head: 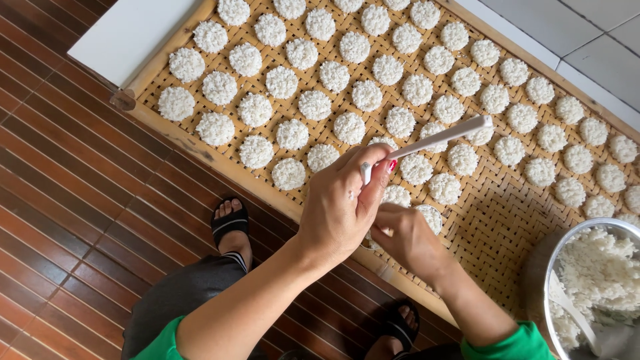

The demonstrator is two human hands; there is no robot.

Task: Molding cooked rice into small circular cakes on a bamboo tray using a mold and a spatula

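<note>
Left hand [337, 207] clamped around the near end of a white spatula [437, 138], blade angled out over the rows of round white rice cakes [350, 127]. Right hand [407, 240] beneath it, fingers curled together against one cake [430, 217] at the near edge of the woven bamboo tray [493, 227]; grip not discernible. Metal bowl [587, 230] of cooked rice [600, 270] at tray's right end. Sandalled feet on slatted wooden floor [80, 220].

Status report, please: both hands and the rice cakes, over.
Left hand holds white spatula. Right hand presses a rice cake on woven tray. Rice bowl at right. Nothing blocking.
</note>
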